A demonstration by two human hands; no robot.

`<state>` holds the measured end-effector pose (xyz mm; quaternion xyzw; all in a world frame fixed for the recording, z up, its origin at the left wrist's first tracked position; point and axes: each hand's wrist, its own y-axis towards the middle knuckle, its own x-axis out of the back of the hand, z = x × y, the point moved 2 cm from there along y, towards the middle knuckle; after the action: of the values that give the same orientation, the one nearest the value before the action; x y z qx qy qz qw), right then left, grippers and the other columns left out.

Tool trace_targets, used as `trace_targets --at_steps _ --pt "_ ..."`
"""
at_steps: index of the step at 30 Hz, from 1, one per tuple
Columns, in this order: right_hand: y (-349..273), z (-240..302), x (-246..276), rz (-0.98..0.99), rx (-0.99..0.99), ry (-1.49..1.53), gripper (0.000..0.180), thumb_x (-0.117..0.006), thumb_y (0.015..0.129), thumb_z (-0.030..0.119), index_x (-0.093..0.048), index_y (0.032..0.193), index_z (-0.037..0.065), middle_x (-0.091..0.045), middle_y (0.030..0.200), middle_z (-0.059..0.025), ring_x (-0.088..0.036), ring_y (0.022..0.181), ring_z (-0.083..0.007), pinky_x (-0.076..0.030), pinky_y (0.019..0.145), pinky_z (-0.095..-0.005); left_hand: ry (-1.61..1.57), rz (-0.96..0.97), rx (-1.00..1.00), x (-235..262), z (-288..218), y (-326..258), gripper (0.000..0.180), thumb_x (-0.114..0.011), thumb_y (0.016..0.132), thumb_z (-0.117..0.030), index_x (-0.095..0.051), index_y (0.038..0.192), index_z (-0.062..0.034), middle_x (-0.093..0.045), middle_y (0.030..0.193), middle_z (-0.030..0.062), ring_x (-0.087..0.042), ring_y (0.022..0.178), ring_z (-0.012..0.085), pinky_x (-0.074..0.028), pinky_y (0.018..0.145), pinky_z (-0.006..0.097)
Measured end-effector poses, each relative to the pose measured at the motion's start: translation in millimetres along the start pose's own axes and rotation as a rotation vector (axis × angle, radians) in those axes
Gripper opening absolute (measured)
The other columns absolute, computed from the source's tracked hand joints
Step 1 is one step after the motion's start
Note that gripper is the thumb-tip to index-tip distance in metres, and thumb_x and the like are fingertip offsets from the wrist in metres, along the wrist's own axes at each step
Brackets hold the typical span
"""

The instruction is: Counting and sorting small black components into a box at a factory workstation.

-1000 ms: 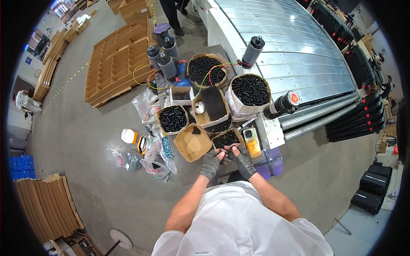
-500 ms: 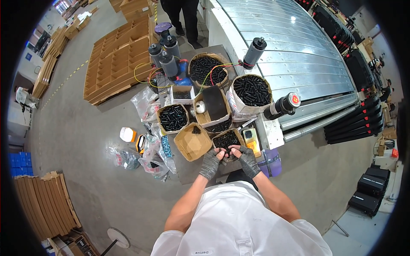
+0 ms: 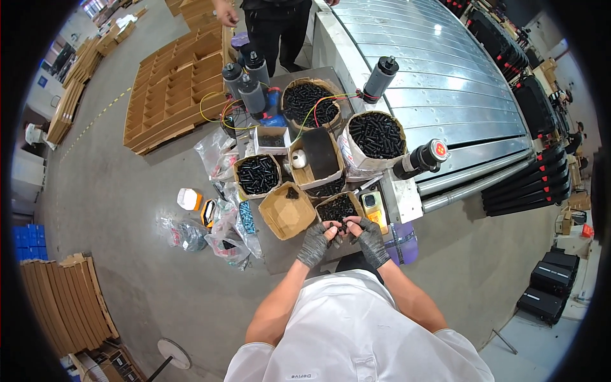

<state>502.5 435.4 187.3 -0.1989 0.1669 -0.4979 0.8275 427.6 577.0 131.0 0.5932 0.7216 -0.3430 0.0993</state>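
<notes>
My left hand [image 3: 315, 244] and my right hand [image 3: 368, 240], both in dark grey fingerless gloves, meet at the near edge of a small cardboard box [image 3: 359, 205] filled with tiny black parts [image 3: 337, 207]. Thumbs and fingers of both are pinched close together, with small black pieces at the fingertips; their exact shape is too small to tell. Left of that box, a wider cardboard box [image 3: 280, 218] holds a little dark clump [image 3: 292, 193]. A phone [image 3: 373, 208] lies just beyond my right hand.
Farther back stand boxes of black cylindrical pieces [image 3: 258, 175], grey cylindrical devices [image 3: 252, 95] with coloured wires, and a black cylinder [image 3: 420, 159] by the metal roller-door panel [image 3: 439, 76]. Plastic bags [image 3: 230, 235] lie at the left. Another person [image 3: 277, 28] stands beyond the table.
The other person has come nearer the table, and a hand of theirs now shows at the top. My hands stay at the small box, fingers shifting slightly.
</notes>
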Motion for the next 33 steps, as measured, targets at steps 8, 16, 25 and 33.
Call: trace_targets --at_steps 8,16,25,33 --pt "-8 7 -2 -0.029 0.358 -0.41 0.016 -0.06 0.088 0.01 -0.066 0.101 0.001 -0.066 0.09 -0.0069 -0.062 0.086 -0.0159 -0.049 0.077 -0.0282 0.099 -0.027 -0.067 -1 -5 0 0.021 -0.058 0.093 -0.014 -0.063 0.107 0.0009 -0.066 0.09 0.0036 -0.062 0.082 0.0107 -0.051 0.07 0.024" --pt "-10 8 -2 -0.003 0.292 -0.339 0.014 -0.063 0.085 0.006 -0.065 0.099 0.001 -0.065 0.094 -0.008 -0.062 0.088 -0.0167 -0.049 0.079 -0.0283 0.221 -0.159 -0.109 -2 -1 -2 0.019 -0.059 0.092 -0.013 -0.064 0.103 0.0023 -0.066 0.09 0.0035 -0.064 0.081 0.0122 -0.051 0.073 0.025" --pt "-3 -9 -1 0.098 0.267 -0.043 0.013 -0.062 0.084 0.003 -0.059 0.097 0.002 -0.063 0.099 -0.0072 -0.06 0.094 -0.0141 -0.049 0.084 -0.0277 0.378 -0.205 -0.186 4 8 1 0.021 -0.061 0.09 -0.017 -0.066 0.1 0.0012 -0.066 0.083 0.001 -0.058 0.077 0.009 -0.048 0.071 0.024" --pt "-9 -8 -10 -0.053 0.614 -0.417 0.012 -0.065 0.079 -0.001 -0.06 0.088 0.003 -0.062 0.105 -0.0104 -0.06 0.091 -0.0186 -0.049 0.081 -0.0309 0.145 -0.15 -0.089 -6 -2 -1 0.02 -0.06 0.092 -0.017 -0.066 0.1 -0.0004 -0.064 0.082 -0.0007 -0.058 0.076 0.0085 -0.049 0.071 0.024"
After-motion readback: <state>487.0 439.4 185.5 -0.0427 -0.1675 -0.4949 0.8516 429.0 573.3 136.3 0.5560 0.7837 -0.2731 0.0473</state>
